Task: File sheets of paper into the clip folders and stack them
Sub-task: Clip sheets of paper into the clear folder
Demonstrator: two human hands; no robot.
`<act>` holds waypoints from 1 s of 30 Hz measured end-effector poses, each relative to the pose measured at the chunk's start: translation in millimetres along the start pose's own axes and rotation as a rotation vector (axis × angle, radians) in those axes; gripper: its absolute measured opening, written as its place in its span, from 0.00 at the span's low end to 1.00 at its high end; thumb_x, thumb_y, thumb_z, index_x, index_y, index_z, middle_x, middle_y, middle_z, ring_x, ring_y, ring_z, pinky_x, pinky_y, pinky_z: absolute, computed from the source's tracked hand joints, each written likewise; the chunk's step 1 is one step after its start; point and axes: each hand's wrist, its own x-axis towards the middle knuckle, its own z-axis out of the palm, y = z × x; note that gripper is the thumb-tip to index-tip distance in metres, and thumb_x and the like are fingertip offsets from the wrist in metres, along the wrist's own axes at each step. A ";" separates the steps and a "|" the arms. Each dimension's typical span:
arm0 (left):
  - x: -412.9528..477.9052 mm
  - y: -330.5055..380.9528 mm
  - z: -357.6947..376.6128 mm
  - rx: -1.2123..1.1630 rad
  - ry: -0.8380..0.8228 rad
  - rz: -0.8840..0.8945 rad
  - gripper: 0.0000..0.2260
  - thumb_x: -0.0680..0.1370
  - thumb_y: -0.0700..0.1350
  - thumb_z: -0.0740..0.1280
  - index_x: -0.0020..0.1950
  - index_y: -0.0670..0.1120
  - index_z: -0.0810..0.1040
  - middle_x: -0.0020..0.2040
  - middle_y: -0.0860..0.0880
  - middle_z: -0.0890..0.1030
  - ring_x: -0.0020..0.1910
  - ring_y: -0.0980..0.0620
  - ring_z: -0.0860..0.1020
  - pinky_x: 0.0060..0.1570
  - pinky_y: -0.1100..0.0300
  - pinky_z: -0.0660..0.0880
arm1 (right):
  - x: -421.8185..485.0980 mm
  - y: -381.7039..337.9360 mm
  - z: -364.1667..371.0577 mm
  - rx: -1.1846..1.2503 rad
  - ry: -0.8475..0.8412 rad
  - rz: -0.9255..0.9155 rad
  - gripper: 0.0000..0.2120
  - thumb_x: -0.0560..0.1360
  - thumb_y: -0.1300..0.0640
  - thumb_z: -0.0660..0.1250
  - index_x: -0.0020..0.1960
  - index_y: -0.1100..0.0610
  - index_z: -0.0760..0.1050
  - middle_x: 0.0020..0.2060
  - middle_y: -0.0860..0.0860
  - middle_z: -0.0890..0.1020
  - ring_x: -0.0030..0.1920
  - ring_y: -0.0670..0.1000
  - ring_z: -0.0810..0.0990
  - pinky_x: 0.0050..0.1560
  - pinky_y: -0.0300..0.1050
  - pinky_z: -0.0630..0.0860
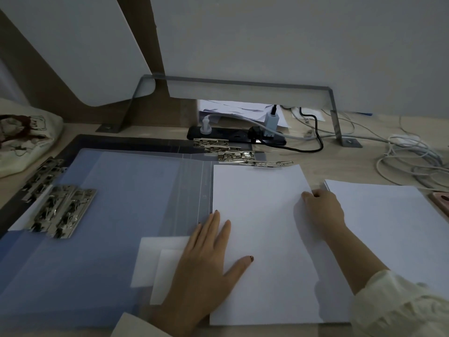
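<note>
1. A white sheet (264,239) lies on the right half of an open blue clip folder (109,215).
2. The left hand (204,263) presses flat on the sheet's near-left edge, fingers spread.
3. The right hand (323,210) pinches the sheet's right edge.
4. A paper stack (393,227) sits just right.
5. On the wooden desk (340,161), a power strip (238,137) and cables (413,161) lie far, below a pale wall.

Pink object (442,201) cut by right edge
</note>
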 end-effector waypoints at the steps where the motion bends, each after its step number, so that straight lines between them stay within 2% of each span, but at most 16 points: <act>1: 0.1 -0.5 -0.9 0.007 0.003 -0.006 0.33 0.78 0.66 0.45 0.67 0.45 0.74 0.68 0.45 0.73 0.66 0.48 0.73 0.62 0.46 0.65 | -1.0 -0.4 -0.2 0.006 0.001 -0.001 0.19 0.75 0.62 0.56 0.27 0.57 0.56 0.24 0.51 0.61 0.27 0.51 0.59 0.29 0.44 0.53; 8: 1.0 -1.8 -6.3 0.009 -0.026 -0.039 0.33 0.78 0.65 0.44 0.66 0.44 0.75 0.67 0.45 0.74 0.65 0.49 0.74 0.61 0.48 0.65 | 0.9 0.0 5.8 -0.024 0.004 -0.021 0.19 0.76 0.61 0.56 0.27 0.55 0.58 0.24 0.50 0.62 0.26 0.50 0.61 0.28 0.42 0.53; 12: 2.1 -1.2 -6.7 -0.020 -0.006 -0.020 0.33 0.78 0.64 0.44 0.66 0.43 0.74 0.67 0.45 0.73 0.68 0.50 0.69 0.68 0.58 0.59 | 2.6 0.0 5.3 -0.033 0.006 -0.026 0.19 0.76 0.61 0.56 0.27 0.56 0.58 0.25 0.51 0.63 0.27 0.50 0.60 0.28 0.43 0.53; 14: 2.2 -1.0 -4.5 -0.013 0.014 -0.011 0.33 0.78 0.64 0.45 0.66 0.43 0.74 0.68 0.45 0.73 0.68 0.49 0.70 0.66 0.55 0.63 | 3.6 0.4 4.8 -0.030 0.013 -0.029 0.20 0.76 0.62 0.56 0.26 0.56 0.58 0.24 0.51 0.62 0.26 0.50 0.60 0.28 0.43 0.53; 16: 2.5 -0.6 -3.2 0.012 0.011 -0.012 0.33 0.78 0.64 0.44 0.66 0.43 0.74 0.68 0.45 0.73 0.66 0.48 0.73 0.61 0.46 0.68 | 4.4 1.3 5.0 -0.027 0.021 -0.024 0.20 0.76 0.62 0.56 0.26 0.56 0.58 0.24 0.51 0.62 0.26 0.50 0.60 0.28 0.43 0.54; 19: 3.1 -0.5 -1.9 0.010 0.013 -0.008 0.33 0.78 0.64 0.44 0.67 0.43 0.73 0.68 0.45 0.73 0.65 0.47 0.73 0.60 0.45 0.69 | 8.4 3.8 6.2 -0.006 0.020 -0.007 0.19 0.76 0.61 0.56 0.28 0.56 0.59 0.26 0.50 0.62 0.28 0.51 0.61 0.29 0.42 0.55; 21: 3.3 -1.2 -0.4 0.019 0.020 -0.003 0.33 0.78 0.65 0.44 0.67 0.43 0.73 0.68 0.45 0.72 0.66 0.48 0.72 0.63 0.48 0.68 | 7.4 2.7 6.7 0.029 0.029 -0.015 0.13 0.76 0.60 0.57 0.33 0.59 0.65 0.29 0.51 0.67 0.35 0.56 0.68 0.33 0.42 0.62; 22: 3.4 -1.5 0.5 0.024 0.024 0.000 0.33 0.78 0.65 0.44 0.68 0.43 0.72 0.69 0.45 0.72 0.67 0.48 0.72 0.65 0.50 0.67 | 6.1 1.5 7.8 0.051 0.042 -0.014 0.08 0.76 0.59 0.58 0.40 0.60 0.70 0.34 0.52 0.72 0.41 0.58 0.72 0.39 0.44 0.66; 23: 3.4 -1.8 1.1 0.023 0.026 0.001 0.33 0.78 0.65 0.44 0.68 0.43 0.72 0.69 0.45 0.72 0.67 0.48 0.71 0.66 0.51 0.67 | 4.0 0.2 8.8 0.051 0.056 -0.020 0.07 0.76 0.58 0.59 0.51 0.61 0.71 0.41 0.55 0.75 0.48 0.60 0.74 0.47 0.47 0.69; 25: 3.4 -2.1 2.3 0.018 0.028 0.003 0.34 0.78 0.65 0.44 0.68 0.43 0.72 0.69 0.45 0.71 0.67 0.48 0.71 0.63 0.48 0.70 | -2.1 -0.2 10.4 -0.112 0.084 -0.099 0.17 0.77 0.57 0.59 0.64 0.59 0.66 0.57 0.60 0.73 0.59 0.61 0.71 0.55 0.51 0.69; 26: 3.4 -2.0 2.6 0.015 0.029 0.006 0.34 0.78 0.65 0.44 0.68 0.42 0.72 0.69 0.45 0.71 0.67 0.48 0.71 0.62 0.47 0.71 | -4.7 1.7 11.2 -0.257 0.119 -0.174 0.17 0.77 0.57 0.58 0.66 0.58 0.67 0.59 0.61 0.71 0.60 0.62 0.69 0.56 0.52 0.68; 28: 3.3 -1.5 3.1 0.015 0.034 0.007 0.34 0.78 0.64 0.45 0.69 0.42 0.71 0.69 0.45 0.71 0.67 0.48 0.71 0.61 0.45 0.71 | -6.8 3.1 10.8 -0.495 0.157 -0.294 0.16 0.78 0.57 0.55 0.64 0.56 0.71 0.57 0.62 0.70 0.58 0.62 0.67 0.56 0.50 0.66; 30: 3.3 -1.0 3.4 0.025 0.033 0.000 0.34 0.78 0.64 0.44 0.69 0.42 0.71 0.69 0.45 0.71 0.67 0.48 0.71 0.61 0.43 0.71 | -0.6 1.8 6.7 -0.604 0.095 -0.322 0.16 0.79 0.57 0.54 0.62 0.54 0.74 0.55 0.61 0.71 0.57 0.61 0.67 0.55 0.48 0.66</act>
